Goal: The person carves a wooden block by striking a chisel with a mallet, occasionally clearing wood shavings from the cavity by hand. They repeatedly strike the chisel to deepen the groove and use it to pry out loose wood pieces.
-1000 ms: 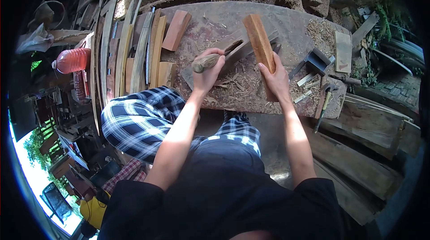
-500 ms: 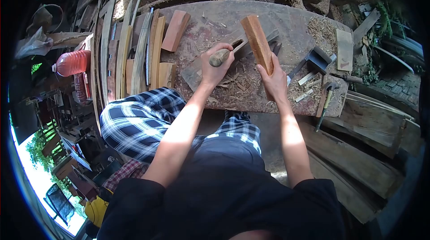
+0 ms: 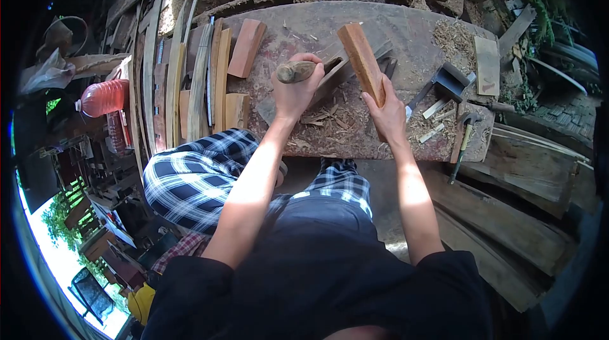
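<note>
My left hand (image 3: 295, 89) is closed around the rounded end of a wooden handle (image 3: 295, 71), which points up toward me; the tool's lower end is hidden. Beneath and beside it lies a grey wooden piece (image 3: 335, 77) with a slot, slanting across the workbench (image 3: 279, 35). My right hand (image 3: 387, 111) grips the lower part of a reddish-brown wooden block (image 3: 361, 54), held tilted above the bench. Wood shavings (image 3: 336, 118) lie between my hands.
At the left are long wooden strips (image 3: 198, 80), a reddish block (image 3: 247, 48) and a bottle of pink liquid (image 3: 103, 98). To the right lie a black metal bracket (image 3: 450, 82), a hammer (image 3: 465, 140) and a pale board (image 3: 487, 66). Planks (image 3: 501, 226) lean below.
My left hand has shifted slightly left, and the handle in it now tilts more to the left. My right hand and the block have barely moved.
</note>
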Demonstrator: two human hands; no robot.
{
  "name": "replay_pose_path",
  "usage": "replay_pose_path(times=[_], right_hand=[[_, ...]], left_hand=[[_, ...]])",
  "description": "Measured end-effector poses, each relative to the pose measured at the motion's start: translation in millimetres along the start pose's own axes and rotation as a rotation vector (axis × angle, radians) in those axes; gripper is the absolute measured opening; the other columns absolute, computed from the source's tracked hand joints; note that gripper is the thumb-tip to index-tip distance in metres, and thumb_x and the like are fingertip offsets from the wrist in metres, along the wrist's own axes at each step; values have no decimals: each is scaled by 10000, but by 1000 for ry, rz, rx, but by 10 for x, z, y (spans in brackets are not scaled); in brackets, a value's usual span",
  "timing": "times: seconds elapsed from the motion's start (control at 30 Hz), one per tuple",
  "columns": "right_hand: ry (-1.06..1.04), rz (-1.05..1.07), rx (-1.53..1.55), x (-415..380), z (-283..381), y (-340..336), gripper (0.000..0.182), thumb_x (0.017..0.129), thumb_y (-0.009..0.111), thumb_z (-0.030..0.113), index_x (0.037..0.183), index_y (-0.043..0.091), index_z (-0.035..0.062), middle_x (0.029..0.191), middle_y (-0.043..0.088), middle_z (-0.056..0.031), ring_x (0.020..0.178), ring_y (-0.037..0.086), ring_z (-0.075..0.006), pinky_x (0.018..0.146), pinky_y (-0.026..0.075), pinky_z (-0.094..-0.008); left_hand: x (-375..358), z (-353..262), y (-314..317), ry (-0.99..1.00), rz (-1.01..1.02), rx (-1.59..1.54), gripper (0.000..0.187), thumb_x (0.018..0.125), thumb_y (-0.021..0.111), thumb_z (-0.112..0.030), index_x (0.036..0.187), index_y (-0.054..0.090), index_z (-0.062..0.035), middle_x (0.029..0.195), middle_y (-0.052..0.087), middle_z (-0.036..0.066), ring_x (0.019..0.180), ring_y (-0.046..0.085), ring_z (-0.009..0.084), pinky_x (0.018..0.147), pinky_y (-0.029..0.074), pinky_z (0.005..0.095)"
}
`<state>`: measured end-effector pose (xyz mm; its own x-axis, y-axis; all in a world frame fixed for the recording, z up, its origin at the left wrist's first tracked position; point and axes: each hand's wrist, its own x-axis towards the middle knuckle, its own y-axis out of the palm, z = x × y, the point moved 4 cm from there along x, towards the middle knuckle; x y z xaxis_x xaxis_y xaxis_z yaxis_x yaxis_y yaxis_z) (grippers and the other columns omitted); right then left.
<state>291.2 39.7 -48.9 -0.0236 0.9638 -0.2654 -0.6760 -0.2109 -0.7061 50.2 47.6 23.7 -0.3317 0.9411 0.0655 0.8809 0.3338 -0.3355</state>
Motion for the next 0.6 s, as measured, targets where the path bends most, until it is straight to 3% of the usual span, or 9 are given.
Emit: replay_pose_path(times=[0.07,0.3,0.37,0.6], right_hand=[[-29,-10,-6,-2,3,11,728,894,709,454,1507,430,178,1035,723,-284,997,694,-484,861,562,-536],[-29,-15,4,-6,29,-5,724,890,713,446,1503,438,177,1039,723,-284,996,692,-487,863,561,-536],[-38,-17,17,-8,45,-8,721,889,713,446,1502,441,180,1040,723,-281,994,692,-485,865,561,-535],[-43,-17,47,3,124,-47,726,883,725,448,1493,454,162,1087,723,-266,1025,697,-462,879,560,-522]], left_hand=[[3,-15,12,-4,0,-7,100,845,743,-119,922,748,-54,766,724,13,734,666,64,703,531,260],[149,27,41,35,7,23,102,834,757,-128,899,757,-48,770,737,19,742,678,67,699,539,269],[207,51,34,27,3,91,131,820,764,-148,897,762,-42,778,757,56,767,724,107,706,550,288],[291,33,78,3,33,229,149,858,779,-174,897,770,-30,797,754,24,761,688,70,720,541,265]])
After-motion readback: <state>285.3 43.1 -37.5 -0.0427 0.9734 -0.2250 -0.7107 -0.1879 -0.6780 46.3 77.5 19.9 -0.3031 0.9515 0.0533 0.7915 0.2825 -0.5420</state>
